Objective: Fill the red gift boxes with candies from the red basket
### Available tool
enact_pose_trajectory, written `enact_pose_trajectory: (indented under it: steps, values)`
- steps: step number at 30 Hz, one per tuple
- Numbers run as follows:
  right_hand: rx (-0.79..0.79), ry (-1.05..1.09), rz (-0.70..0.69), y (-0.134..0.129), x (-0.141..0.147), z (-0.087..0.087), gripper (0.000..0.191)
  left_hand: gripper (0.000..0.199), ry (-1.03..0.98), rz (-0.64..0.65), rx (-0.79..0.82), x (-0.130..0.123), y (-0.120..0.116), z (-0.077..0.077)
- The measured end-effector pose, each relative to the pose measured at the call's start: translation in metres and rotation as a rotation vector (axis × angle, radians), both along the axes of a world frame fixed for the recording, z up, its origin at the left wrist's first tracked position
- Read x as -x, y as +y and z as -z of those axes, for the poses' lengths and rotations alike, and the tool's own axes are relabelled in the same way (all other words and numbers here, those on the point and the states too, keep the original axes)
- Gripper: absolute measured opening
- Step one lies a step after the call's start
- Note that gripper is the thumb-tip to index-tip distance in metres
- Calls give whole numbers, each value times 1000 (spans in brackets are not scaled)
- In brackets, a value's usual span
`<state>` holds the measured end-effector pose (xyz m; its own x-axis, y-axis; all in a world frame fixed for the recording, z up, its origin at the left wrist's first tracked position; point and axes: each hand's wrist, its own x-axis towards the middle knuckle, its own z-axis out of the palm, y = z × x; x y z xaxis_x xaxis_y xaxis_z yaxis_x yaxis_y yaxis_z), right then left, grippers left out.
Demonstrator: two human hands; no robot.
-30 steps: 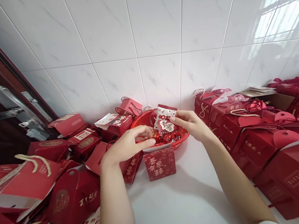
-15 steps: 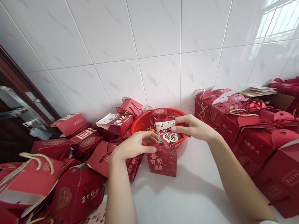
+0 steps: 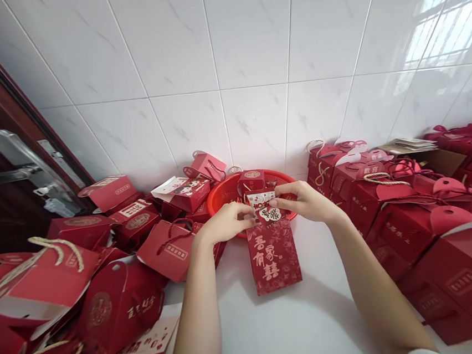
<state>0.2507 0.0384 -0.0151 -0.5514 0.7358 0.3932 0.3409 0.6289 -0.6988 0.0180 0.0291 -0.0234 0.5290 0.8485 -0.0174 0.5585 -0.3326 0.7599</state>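
Note:
A red gift box with gold lettering stands on the white surface, its front tilted toward me. At its top left edge the fingers of my left hand are closed, gripping the box's rim. My right hand pinches small sweet packets at the box's mouth. One is a white packet with red print; in front of it is a dark red packet with a white label. Behind them sits a red plastic basket, holding a small red box among contents mostly hidden by my hands.
Loose red gift boxes with rope handles are heaped on the left. Rows of red boxes stand on the right. A white tiled wall rises behind, and a dark door with a metal handle is at the left.
The red gift box has tilted and shows more of its front. The packets have sunk toward its mouth. My left hand has moved from beside the packets to the box's rim, fingers closing.

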Motion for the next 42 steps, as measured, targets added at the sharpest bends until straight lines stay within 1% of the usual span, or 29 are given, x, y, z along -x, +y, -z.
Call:
enact_pose_trajectory:
  steps: [3, 7, 12, 17, 20, 22, 24, 28, 30, 33, 38, 42]
  values:
    - [-51, -4, 49, -1, -1, -2, 45, 27, 22, 13, 48, -2, -2, -3]
    - [-66, 6, 64, -1, -2, -2, 46, 30, 81, 5, 47, -4, -3, -5]
    - [-21, -2, 9, 0, -7, -1, 47, 34, 46, 59, 73, 1, -7, -6]
    - [60, -40, -49, -1, -15, -3, 42, 53, 59, -22, 64, 7, -13, -12]
    - [58, -87, -58, 0, -15, -3, 42, 51, 66, 5, 16, 6, -15, -16]
    - [24, -96, -60, 0, -11, -2, 36, 48, 60, 34, 6, 4, -16, -17]
    - [-32, -106, -61, 0, -3, 0, 26, 46, 44, 53, 13, 2, -17, -17]
    - [-138, -126, -38, -2, 13, 4, 12, 46, 42, 28, 8, 2, -18, -18]
    - [-159, -90, -12, -2, 17, 5, 6, 42, 48, 11, 35, 4, -18, -17]
    - [-181, 0, 32, -3, 16, 4, 10, 37, 48, 11, 80, 6, -16, -17]
    - [-174, 60, 35, -3, 14, 4, 12, 55, 83, 9, 23, 6, -13, -16]
    - [-156, 57, 6, -3, 20, 7, 14, 58, 107, 0, 32, 6, -12, -15]
